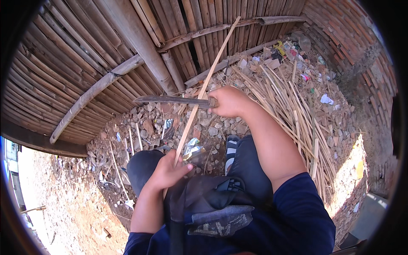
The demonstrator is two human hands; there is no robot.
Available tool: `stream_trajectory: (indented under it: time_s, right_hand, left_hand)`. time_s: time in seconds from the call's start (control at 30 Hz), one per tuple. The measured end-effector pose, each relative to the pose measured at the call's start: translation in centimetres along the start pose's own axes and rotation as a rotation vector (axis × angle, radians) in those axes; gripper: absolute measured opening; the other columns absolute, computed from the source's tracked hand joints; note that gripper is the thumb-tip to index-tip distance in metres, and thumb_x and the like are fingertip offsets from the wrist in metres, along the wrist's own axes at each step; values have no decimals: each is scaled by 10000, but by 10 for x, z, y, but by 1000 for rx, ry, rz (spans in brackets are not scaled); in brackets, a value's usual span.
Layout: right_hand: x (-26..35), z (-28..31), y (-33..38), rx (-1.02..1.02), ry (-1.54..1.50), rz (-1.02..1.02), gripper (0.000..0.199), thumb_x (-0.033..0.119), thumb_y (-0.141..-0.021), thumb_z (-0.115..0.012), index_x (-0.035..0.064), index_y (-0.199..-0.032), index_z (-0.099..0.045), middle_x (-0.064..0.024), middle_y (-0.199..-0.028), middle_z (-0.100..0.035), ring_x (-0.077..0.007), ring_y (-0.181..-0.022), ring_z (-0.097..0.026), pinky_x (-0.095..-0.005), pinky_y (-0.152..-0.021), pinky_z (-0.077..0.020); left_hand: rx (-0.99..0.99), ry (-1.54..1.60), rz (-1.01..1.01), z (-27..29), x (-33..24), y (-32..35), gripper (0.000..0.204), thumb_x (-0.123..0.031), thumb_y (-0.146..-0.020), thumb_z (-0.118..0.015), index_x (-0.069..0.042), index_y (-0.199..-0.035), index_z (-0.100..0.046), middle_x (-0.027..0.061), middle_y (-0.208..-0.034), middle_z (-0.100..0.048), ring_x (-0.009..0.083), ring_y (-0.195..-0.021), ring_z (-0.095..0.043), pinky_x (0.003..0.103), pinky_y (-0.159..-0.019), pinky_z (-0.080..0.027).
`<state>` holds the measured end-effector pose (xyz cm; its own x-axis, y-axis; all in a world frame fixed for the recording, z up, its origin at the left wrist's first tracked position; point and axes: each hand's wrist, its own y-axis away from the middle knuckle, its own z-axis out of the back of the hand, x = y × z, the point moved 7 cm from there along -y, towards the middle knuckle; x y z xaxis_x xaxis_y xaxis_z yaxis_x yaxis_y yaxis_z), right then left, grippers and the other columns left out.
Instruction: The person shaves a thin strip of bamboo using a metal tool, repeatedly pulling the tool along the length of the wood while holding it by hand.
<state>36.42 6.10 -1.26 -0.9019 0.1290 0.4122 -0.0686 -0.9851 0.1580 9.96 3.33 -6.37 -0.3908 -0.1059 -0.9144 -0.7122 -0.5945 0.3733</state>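
While left hand (168,172) grips wooden strip (188,129) | right hand (228,102) holds knife (170,100) | lap cloth (244,210): pale marks (227,225), perhaps lettering

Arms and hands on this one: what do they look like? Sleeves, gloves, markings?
Left hand and right hand are both ungloved. Plain dark-blue sleeves leave the forearms bare. No watch, bracelet, cable or marking shows on either arm.

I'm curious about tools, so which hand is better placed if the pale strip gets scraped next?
The right hand, I think: it grips the long knife, whose blade crosses the pale strip. The left hand has no tool; it holds the strip nearer the body.
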Motion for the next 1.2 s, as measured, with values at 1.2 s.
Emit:
stream_trajectory:
  time_s: [1.2]
  right_hand:
    - [12, 3, 2, 91, -10, 91, 494, 325, -769, -774, 58, -1170, -663, -208, -1018, -690, -358, -998, -656, -423, -887, -506]
  left_hand:
    - [-39, -37, -64, 2, 0, 2, 316, -119, -840, -774, -73, -907, -469, -65, -742, -450, 27, -670, -407, 199, -585, -350]
